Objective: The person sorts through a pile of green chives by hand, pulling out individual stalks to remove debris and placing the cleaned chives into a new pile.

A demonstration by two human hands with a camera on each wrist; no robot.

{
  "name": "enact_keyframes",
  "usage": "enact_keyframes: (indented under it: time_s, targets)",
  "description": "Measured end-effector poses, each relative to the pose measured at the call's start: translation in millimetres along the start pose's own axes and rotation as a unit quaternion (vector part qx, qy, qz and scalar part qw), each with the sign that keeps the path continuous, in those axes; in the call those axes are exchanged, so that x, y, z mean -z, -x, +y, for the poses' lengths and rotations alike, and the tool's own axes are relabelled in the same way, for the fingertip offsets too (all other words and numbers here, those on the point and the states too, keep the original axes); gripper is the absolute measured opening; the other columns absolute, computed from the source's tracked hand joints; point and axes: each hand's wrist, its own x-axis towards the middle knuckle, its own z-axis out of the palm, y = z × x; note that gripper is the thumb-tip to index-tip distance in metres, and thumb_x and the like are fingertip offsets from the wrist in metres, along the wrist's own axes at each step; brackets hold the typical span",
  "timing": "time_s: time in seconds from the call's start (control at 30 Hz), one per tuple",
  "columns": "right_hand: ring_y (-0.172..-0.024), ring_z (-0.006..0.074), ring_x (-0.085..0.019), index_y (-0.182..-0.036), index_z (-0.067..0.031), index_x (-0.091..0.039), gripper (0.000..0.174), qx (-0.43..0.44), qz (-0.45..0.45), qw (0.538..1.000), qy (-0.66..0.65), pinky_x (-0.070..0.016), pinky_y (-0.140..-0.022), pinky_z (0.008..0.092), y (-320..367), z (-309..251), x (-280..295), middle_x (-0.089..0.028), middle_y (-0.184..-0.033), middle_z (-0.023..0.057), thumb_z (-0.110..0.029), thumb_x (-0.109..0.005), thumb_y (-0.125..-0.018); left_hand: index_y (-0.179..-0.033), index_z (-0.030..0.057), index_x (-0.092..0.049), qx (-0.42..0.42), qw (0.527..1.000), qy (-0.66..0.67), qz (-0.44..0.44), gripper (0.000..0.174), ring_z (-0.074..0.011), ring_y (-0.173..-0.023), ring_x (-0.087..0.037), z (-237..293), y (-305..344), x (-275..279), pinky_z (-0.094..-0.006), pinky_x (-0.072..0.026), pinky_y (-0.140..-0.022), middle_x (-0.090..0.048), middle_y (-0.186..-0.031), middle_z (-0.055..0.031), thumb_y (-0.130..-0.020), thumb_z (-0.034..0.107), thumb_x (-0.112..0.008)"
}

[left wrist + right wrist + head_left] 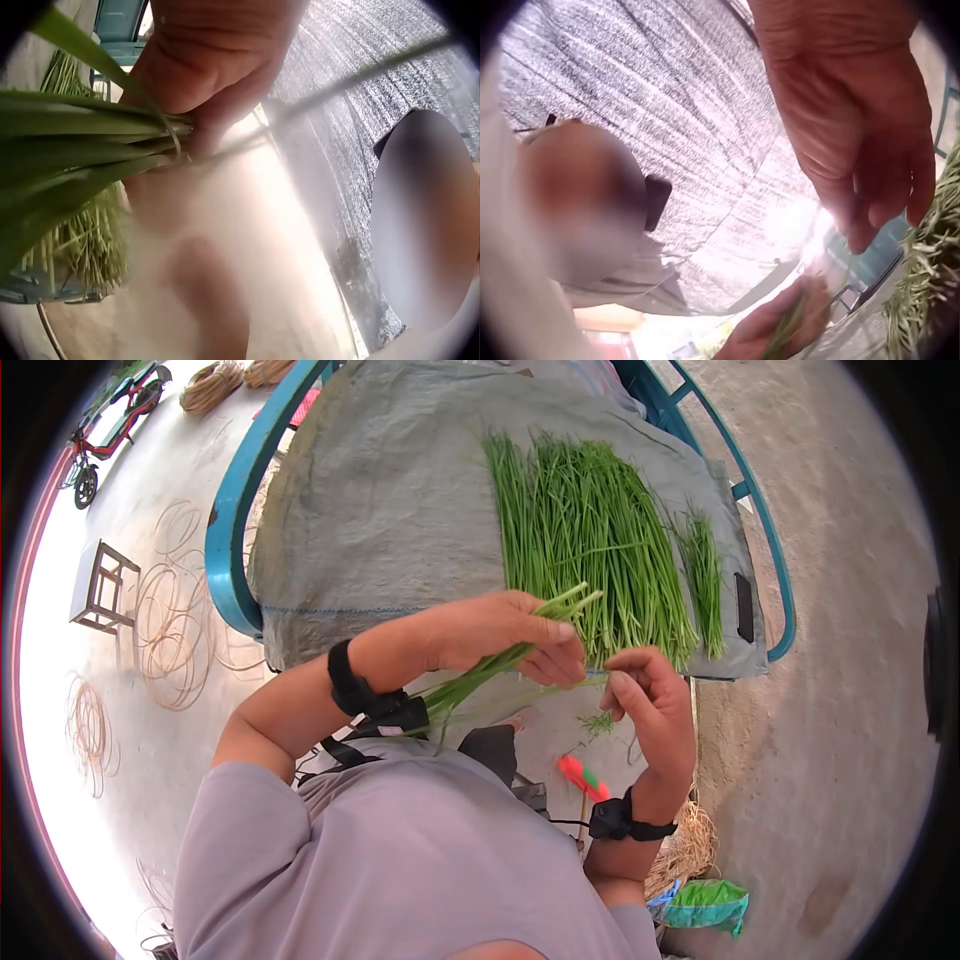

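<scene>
My left hand point(520, 635) grips a small bunch of long, thin green stalks that look like chives point(470, 685), their cut ends poking out past the thumb and the leafy ends trailing toward the body. In the left wrist view, a thin strip point(171, 135) crosses the bunch point(75, 142) near the fingers. Just to the right, my right hand point(650, 695) has its thumb and fingertips together on a thin green strand point(592, 682) that runs toward the left hand. The right wrist view shows the right hand point(855, 135) above the left hand point(780, 322).
A large pile of chives point(600, 540) and a smaller bundle point(703, 580) lie on a grey sheet point(380, 510) over a blue-framed cart point(228, 550). A dark flat object point(744, 607) is near the sheet's right edge. A stool point(105, 588) and coiled strands point(175, 625) stand left.
</scene>
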Motion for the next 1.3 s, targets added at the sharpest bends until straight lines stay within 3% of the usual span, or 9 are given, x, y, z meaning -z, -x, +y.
enact_keyframes:
  time_s: [0.13, 0.3, 0.4, 0.5, 0.53, 0.83, 0.93, 1.1, 1.3]
  targets:
    - [-0.064, 0.0078, -0.054, -0.098, -0.0001, -0.055, 0.011, 0.032, 0.001, 0.999, 0.009, -0.0418, -0.058, 0.0222, -13.7, -4.3, -7.5, -0.059, -0.07, 0.003, -0.007, -0.053, -0.089, -0.105, -0.0044, -0.059, 0.028, 0.999, 0.009, 0.027, 0.034, -0.0232, -0.088, -0.064, 0.7, 2.2, -5.6, -0.0345, -0.0521, -0.079, -0.065, -0.099, -0.0168, -0.097, 0.027, -0.048]
    - [-0.063, 0.0098, -0.054, -0.096, 0.0001, -0.055, 0.012, 0.006, -0.094, 0.986, -0.141, -0.0421, -0.06, 0.023, -28.2, 10.4, -5.5, -0.061, -0.071, 0.006, -0.009, -0.053, -0.089, -0.104, -0.0027, -0.059, 0.018, 0.993, 0.113, 0.024, 0.031, -0.015, -0.072, -0.061, -16.1, -3.6, 4.7, -0.0301, -0.0523, -0.065, -0.063, -0.085, -0.0093, -0.097, 0.025, -0.047]
    - [-0.063, 0.0109, -0.055, -0.097, -0.0003, -0.055, 0.013, -0.025, -0.14, 0.969, -0.204, -0.0428, -0.059, 0.0231, -31.5, 14.0, -2.0, -0.063, -0.072, 0.008, -0.01, -0.053, -0.089, -0.103, -0.0024, -0.059, -0.008, 0.991, 0.119, 0.061, 0.031, -0.0134, -0.071, -0.059, -29.1, -9.0, 13.0, -0.0293, -0.052, -0.067, -0.061, -0.083, -0.0072, -0.098, 0.025, -0.046]
    - [-0.062, 0.0109, -0.056, -0.097, -0.0011, -0.055, 0.013, -0.045, -0.166, 0.953, -0.249, -0.0436, -0.057, 0.0225, -33.3, 15.6, 2.0, -0.064, -0.074, 0.0089, -0.012, -0.052, -0.09, -0.103, -0.0023, -0.059, -0.036, 0.992, -0.02, 0.115, 0.033, -0.0127, -0.07, -0.058, -29.6, -10.1, 9.1, -0.029, -0.051, -0.066, -0.06, -0.085, -0.0065, -0.098, 0.027, -0.045]
    - [-0.061, 0.0107, -0.056, -0.097, -0.0014, -0.055, 0.013, -0.049, -0.172, 0.949, -0.261, -0.0439, -0.056, 0.0223, -34.3, 16.0, 3.1, -0.064, -0.074, 0.0091, -0.012, -0.052, -0.09, -0.104, -0.0022, -0.059, -0.04, 0.993, 0.005, 0.114, 0.034, -0.0124, -0.069, -0.058, -28.5, -9.0, 4.1, -0.0288, -0.0503, -0.065, -0.059, -0.084, -0.0061, -0.098, 0.028, -0.045]
    - [-0.057, 0.0063, -0.05, -0.1, -0.0027, -0.055, 0.022, -0.056, -0.018, 0.98, -0.189, -0.0423, -0.051, 0.0197, -46.8, 28.4, -15.4, -0.058, -0.071, 0.0014, -0.023, -0.054, -0.093, -0.104, 0.0, -0.057, 0.02, 0.995, 0.069, 0.066, 0.035, -0.0086, -0.062, -0.051, -23.0, 3.6, -3.7, -0.0236, -0.0432, -0.055, -0.052, -0.074, -0.0002, -0.098, 0.032, -0.044]
    - [-0.056, 0.0053, -0.046, -0.1, -0.0027, -0.056, 0.026, -0.071, -0.034, 0.987, -0.137, -0.0404, -0.052, 0.0195, -45.3, 30.0, -21.9, -0.054, -0.07, -0.0014, -0.028, -0.057, -0.092, -0.103, 0.0001, -0.056, -0.002, 0.997, 0.063, 0.054, 0.035, -0.0068, -0.057, -0.044, -26.5, 4.5, -3.6, -0.0217, -0.0379, -0.052, -0.047, -0.07, 0.002, -0.098, 0.033, -0.044]
    - [-0.06, 0.0056, -0.045, -0.093, -0.0023, -0.059, 0.02, -0.014, -0.033, 0.994, -0.104, -0.0375, -0.056, 0.02, -42.7, 33.5, -34.8, -0.054, -0.068, -0.002, -0.021, -0.062, -0.09, -0.104, 0.0004, -0.056, 0.0, 0.999, 0.036, 0.022, 0.035, -0.0063, -0.056, -0.038, -29.5, 4.4, -3.3, -0.021, -0.033, -0.05, -0.044, -0.068, 0.0032, -0.098, 0.033, -0.045]
    - [-0.06, 0.0048, -0.046, -0.092, -0.0007, -0.061, 0.016, 0.014, 0.01, 0.99, -0.136, -0.0371, -0.055, 0.0198, -39.2, 32.2, -43.3, -0.054, -0.068, -0.0019, -0.016, -0.059, -0.091, -0.104, 0.0014, -0.058, 0.004, 0.998, 0.057, 0.006, 0.03, -0.0049, -0.055, -0.041, -32.1, 5.4, -8.3, -0.021, -0.037, -0.05, -0.046, -0.068, 0.0045, -0.097, 0.029, -0.048]
